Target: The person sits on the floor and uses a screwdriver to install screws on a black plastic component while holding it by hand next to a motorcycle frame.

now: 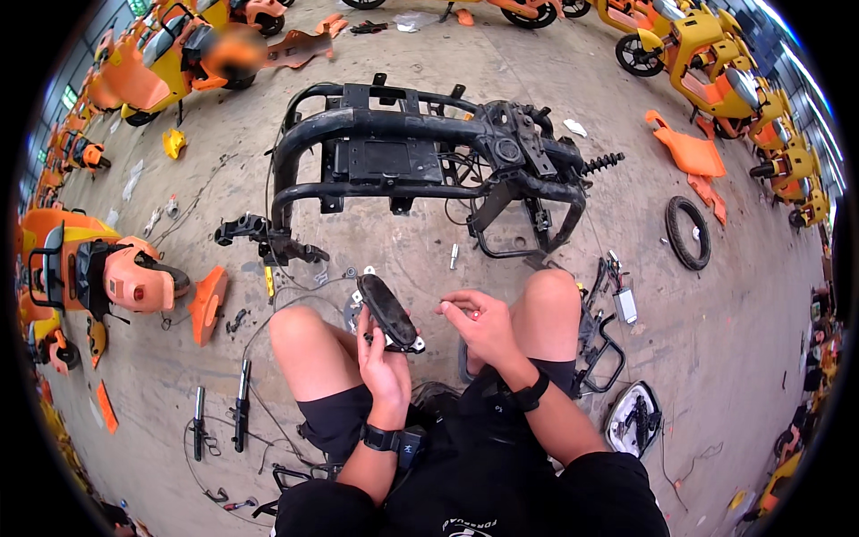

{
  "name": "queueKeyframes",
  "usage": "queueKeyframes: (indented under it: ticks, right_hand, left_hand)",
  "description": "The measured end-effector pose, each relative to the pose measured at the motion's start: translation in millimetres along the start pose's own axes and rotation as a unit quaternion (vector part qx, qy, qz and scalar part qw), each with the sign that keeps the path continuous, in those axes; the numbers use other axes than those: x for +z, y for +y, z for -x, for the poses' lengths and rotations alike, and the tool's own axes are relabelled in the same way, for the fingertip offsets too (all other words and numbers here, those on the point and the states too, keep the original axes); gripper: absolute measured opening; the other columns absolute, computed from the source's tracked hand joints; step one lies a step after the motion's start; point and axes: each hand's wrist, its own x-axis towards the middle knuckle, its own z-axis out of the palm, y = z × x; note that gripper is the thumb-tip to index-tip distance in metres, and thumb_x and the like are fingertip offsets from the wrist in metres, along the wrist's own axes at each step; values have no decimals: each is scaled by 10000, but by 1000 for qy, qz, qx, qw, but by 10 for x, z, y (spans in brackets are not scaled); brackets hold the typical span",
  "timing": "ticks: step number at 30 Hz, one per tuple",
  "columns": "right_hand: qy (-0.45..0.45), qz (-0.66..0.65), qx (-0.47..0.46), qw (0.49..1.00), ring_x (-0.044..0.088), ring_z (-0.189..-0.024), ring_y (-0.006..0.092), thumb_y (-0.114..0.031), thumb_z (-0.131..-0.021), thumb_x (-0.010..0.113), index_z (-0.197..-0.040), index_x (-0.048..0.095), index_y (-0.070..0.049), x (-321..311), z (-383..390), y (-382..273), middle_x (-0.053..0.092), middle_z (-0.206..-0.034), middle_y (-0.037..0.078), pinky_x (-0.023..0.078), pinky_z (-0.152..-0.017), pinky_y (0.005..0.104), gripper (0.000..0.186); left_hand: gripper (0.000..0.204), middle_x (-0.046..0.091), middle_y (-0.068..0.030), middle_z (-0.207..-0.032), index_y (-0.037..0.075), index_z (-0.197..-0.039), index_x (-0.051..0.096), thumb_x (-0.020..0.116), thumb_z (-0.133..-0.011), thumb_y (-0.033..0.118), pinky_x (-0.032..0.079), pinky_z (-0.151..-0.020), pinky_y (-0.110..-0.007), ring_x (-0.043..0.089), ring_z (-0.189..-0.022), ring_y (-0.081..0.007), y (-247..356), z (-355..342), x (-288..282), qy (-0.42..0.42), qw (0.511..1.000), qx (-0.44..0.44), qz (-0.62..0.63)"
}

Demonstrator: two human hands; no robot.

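Observation:
My left hand (383, 362) grips an elongated dark part (386, 311), rounded at its ends and with pale metal tabs, held tilted between my knees. My right hand (476, 322) is a little to the right of it, fingers curled with thumb and index near each other; a tiny reddish bit shows among them, too small to name. Beyond both hands a black tubular scooter frame (376, 125) with a coil-spring shock (604, 163) at its right end rests above the floor.
Fork tubes (242, 407) and cables lie at left, with an orange panel (208, 304) and scooter (134, 277). At right are a silver box (625, 304), black bracket (608, 362), tire (673, 224), orange bodywork (684, 148) and a pale tray-like shell (622, 416). Rows of scooters (689, 80) line the edges.

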Motion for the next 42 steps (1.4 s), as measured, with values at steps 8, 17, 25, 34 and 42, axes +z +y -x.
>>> queueKeyframes:
  ticks: [8, 17, 25, 34, 42]
  right_hand:
    - [26, 4, 9, 1000, 464, -588, 14, -175, -852, 692, -993, 689, -8, 21, -3, 82, 735, -886, 32, 385, -546, 197, 219]
    - [-11, 2, 52, 999, 420, -584, 12, -158, -833, 703, -1000, 679, -17, 71, 13, -34, 726, -882, 19, 383, -543, 201, 220]
    - [17, 10, -23, 1000, 539, -671, 68, -186, -841, 689, -1014, 660, -47, 118, 35, -162, 713, -884, 45, 456, -627, 240, 223]
    - [8, -24, -67, 997, 689, -746, 243, -179, -811, 668, -975, 654, -33, 113, 116, -105, 709, -826, 130, 530, -690, 340, 219]
    - [58, 8, -114, 992, 661, -689, 332, -140, -737, 648, -840, 628, -40, 163, 108, -50, 676, -726, 142, 516, -631, 416, 145]
  left_hand:
    - [460, 560, -179, -1245, 22, -1436, 333, 377, -1006, 180, 530, -788, -428, 601, -1088, -328, 21, 19, 4, -15, 996, -58, 65]
    - [426, 597, -152, -1154, 46, -1387, 382, 391, -996, 214, 521, -730, -418, 625, -985, -297, -56, -33, -126, 47, 998, -45, 0]
    - [441, 605, -142, -1116, 45, -1400, 387, 397, -997, 224, 508, -711, -380, 624, -968, -268, -77, -45, -167, 67, 995, -69, -2]
    - [352, 613, -77, -1148, 42, -1250, 519, 418, -999, 267, 476, -890, -350, 596, -1057, -188, -187, -43, -194, -2, 993, -116, -34]
    - [382, 610, -94, -1208, 3, -1216, 553, 470, -990, 300, 449, -947, -343, 575, -1107, -187, -256, -148, -348, -1, 983, -173, -61]
